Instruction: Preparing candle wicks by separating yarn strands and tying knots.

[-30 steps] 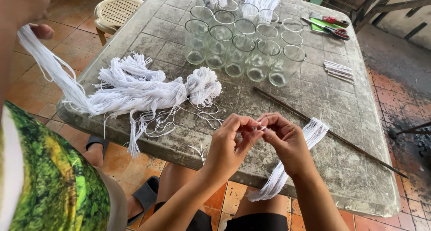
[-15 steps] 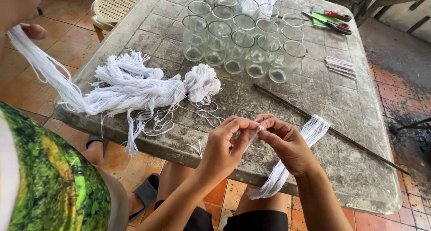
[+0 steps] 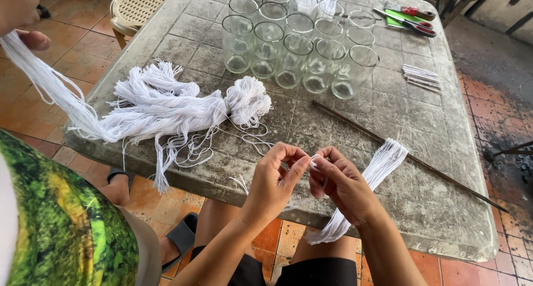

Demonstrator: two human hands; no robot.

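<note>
Left hand (image 3: 276, 181) and right hand (image 3: 340, 181) fingers both pinched on one white string (image 3: 314, 159) above worktop (image 3: 422, 130) edge; string bundle (image 3: 371, 177) beside right hand.

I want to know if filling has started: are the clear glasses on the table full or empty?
Empty. The glasses stand upright, and the table shows through their clear walls and bottoms.

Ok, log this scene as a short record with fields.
Left hand: pinches a thin white string at its fingertips
Right hand: pinches the same string, touching the flat bundle of cut white strings
Surface: worn grey tiled table
Behind: cluster of clear drinking glasses, long thin dark stick
Left side: tangled white string skein, pulled by another person's hand
</note>
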